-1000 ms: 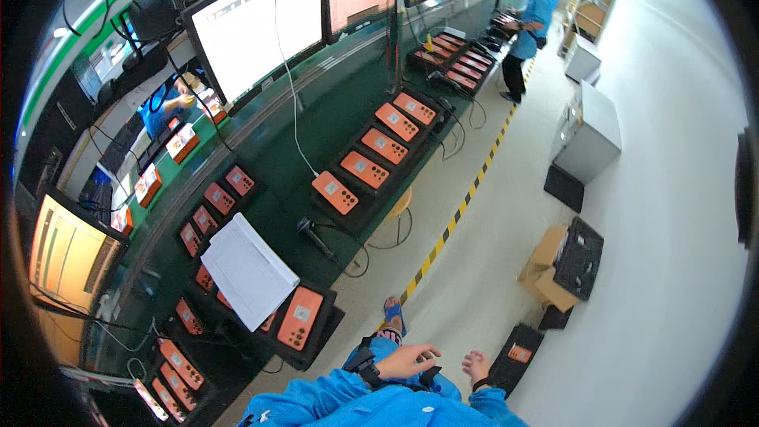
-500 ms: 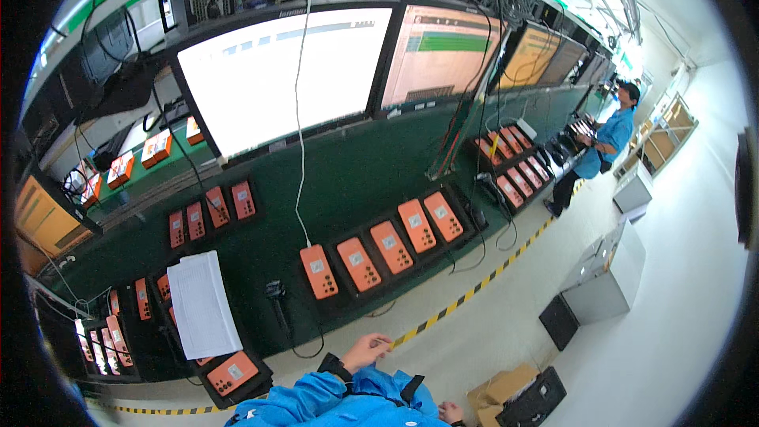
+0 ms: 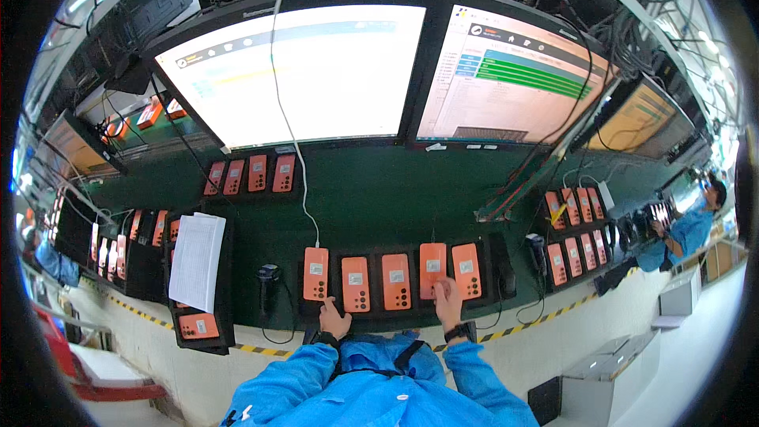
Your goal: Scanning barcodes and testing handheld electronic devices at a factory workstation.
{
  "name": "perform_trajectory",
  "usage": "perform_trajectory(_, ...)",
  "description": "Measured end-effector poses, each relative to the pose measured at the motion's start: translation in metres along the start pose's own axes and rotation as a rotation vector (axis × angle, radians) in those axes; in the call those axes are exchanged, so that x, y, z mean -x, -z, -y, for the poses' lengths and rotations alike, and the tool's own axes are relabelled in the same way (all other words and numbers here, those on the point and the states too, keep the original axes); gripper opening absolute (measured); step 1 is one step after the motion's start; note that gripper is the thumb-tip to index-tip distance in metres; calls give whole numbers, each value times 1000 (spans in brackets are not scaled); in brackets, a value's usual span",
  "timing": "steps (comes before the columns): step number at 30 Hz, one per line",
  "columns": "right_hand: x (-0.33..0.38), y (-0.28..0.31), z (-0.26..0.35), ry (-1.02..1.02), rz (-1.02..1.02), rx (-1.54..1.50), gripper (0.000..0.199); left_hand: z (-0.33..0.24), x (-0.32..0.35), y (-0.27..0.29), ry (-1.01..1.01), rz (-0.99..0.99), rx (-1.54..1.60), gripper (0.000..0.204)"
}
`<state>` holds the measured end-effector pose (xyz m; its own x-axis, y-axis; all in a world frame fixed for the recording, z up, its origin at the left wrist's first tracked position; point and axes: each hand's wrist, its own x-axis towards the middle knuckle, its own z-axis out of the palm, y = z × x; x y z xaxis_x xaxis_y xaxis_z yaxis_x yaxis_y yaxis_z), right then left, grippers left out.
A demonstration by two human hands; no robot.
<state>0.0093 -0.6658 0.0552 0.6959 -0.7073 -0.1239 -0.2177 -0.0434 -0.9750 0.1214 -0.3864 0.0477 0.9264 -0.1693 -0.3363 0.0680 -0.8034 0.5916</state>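
A row of orange phones lies back up on a dark tray along the bench's near edge. The leftmost phone (image 3: 315,273) has a white cable plugged into its far end. My left hand (image 3: 335,319) is at that phone's near edge, fingers apart, a fingertip touching or almost touching its lower right corner. Farther right, my right hand (image 3: 448,304) has its fingers closed on the near end of the fourth phone (image 3: 432,259), which sits slightly farther back than its neighbours. Between the hands lie a second phone (image 3: 356,283) and a third phone (image 3: 396,280).
Two lit monitors (image 3: 292,79) stand behind the row. A handheld scanner (image 3: 268,289) lies left of it, near white papers (image 3: 197,261) stacked over more phones. Another scanner (image 3: 538,253) is at the right. A co-worker in blue (image 3: 688,233) stands far right.
My view has swung round to face the bench squarely. Both hands have moved from beside my body to the phone row, the left to the cabled phone, the right to the fourth phone.
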Motion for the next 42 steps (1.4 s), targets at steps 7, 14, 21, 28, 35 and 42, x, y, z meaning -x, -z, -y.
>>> perform_trajectory(7,-113,-36,58,611,-246,1163,32,17,7,-5,-17,-103,132,56)
perform_trajectory(14,-121,-17,66,463,190,620,19,16,-3,1,46,-58,257,44)
perform_trajectory(21,-99,-21,53,550,162,792,25,20,-12,10,57,54,321,35)
perform_trajectory(28,-100,-32,38,444,-53,941,25,15,-14,7,81,-57,264,26)
perform_trajectory(35,-105,-20,47,733,8,881,22,3,-13,1,103,-122,199,27)
perform_trajectory(42,-56,61,61,456,-177,719,26,11,-3,-22,110,-271,130,39)
